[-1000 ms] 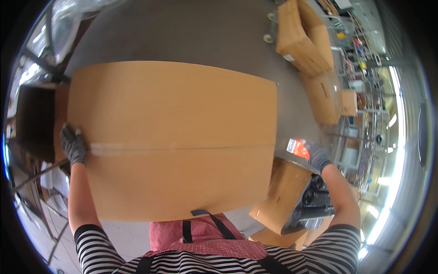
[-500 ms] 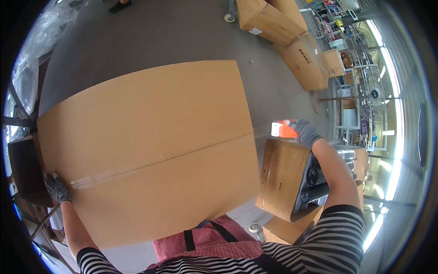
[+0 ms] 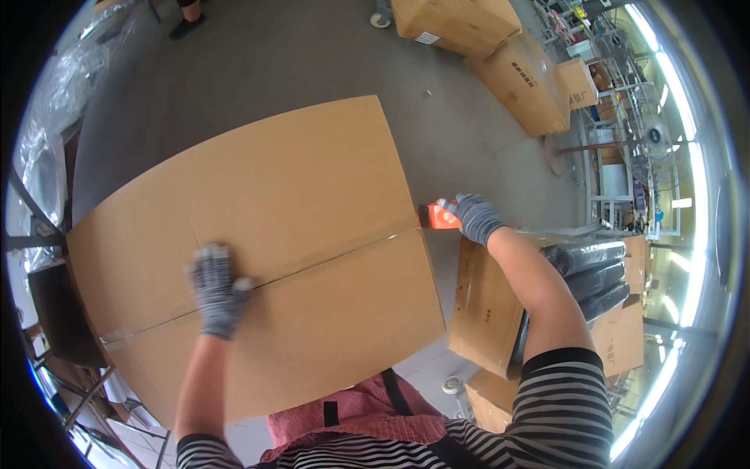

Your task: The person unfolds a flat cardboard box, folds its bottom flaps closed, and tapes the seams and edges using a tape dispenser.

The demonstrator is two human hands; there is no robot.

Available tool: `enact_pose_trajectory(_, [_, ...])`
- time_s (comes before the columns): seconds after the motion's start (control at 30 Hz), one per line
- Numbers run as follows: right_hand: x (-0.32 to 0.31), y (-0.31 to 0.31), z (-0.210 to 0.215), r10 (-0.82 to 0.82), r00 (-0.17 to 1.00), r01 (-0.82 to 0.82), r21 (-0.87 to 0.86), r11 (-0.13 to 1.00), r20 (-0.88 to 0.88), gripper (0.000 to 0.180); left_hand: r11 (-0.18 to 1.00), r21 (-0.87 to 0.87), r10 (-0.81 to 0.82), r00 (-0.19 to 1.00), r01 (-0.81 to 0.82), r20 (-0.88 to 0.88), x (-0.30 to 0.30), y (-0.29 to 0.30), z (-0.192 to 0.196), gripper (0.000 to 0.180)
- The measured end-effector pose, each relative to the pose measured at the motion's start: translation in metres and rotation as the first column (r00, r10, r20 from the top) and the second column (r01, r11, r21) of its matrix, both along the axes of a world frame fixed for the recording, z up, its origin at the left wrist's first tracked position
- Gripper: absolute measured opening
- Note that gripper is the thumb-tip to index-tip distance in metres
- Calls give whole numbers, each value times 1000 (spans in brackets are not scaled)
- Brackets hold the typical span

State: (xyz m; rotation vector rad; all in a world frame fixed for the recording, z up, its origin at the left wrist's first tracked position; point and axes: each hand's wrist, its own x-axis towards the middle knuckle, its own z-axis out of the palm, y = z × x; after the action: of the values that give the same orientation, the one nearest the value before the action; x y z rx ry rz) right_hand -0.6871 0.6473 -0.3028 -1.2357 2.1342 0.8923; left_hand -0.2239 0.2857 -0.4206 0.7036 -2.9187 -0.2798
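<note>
A large brown cardboard box [image 3: 328, 313] lies in front of me, its long seam running across the upper face. My left hand [image 3: 215, 289], in a grey knit glove and a little blurred, rests with fingers spread on the box beside the seam. In my right hand [image 3: 476, 217], gloved alike, is an orange tape dispenser [image 3: 444, 216]. It is at the right edge of the box, level with the seam's end. A strip of clear tape [image 3: 402, 232] shows along the seam near that edge.
At my right stands an open carton [image 3: 488, 305] with black-wrapped rolls [image 3: 590, 273]. More cartons [image 3: 523, 82] stand at the far right, near a fan [image 3: 655, 136]. Clear plastic wrap [image 3: 66, 102] hangs at the left by a dark seat-like block [image 3: 66, 316]. A person's foot [image 3: 187, 26] shows at the top.
My left hand has moved right from the box's left edge onto its upper face. My right hand has brought the tape dispenser left, closer to the box's right edge.
</note>
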Motion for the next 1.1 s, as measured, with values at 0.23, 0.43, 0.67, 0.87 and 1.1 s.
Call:
enact_pose_trajectory(0.23, [-1,3,-18,-22,996,32,-109,994,91,67,766,186,-598,788,615,-145,-237,173,41,69])
enact_pose_trajectory(0.43, [-9,-13,-13,94,991,-87,-74,993,98,61,686,118,-722,692,718,-8,-310,202,57,48])
enact_pose_trajectory(0.67, [-24,9,-38,-228,912,214,76,974,342,63,615,268,-777,512,742,366,-364,221,83,42])
enact_pose_trajectory(0.87, [-3,86,13,-275,884,462,-628,626,377,54,629,207,-638,345,749,689,-381,229,89,46])
enact_pose_trajectory(1.1, [62,89,95,-150,870,491,-803,338,469,59,757,583,-443,888,296,125,-288,217,120,37])
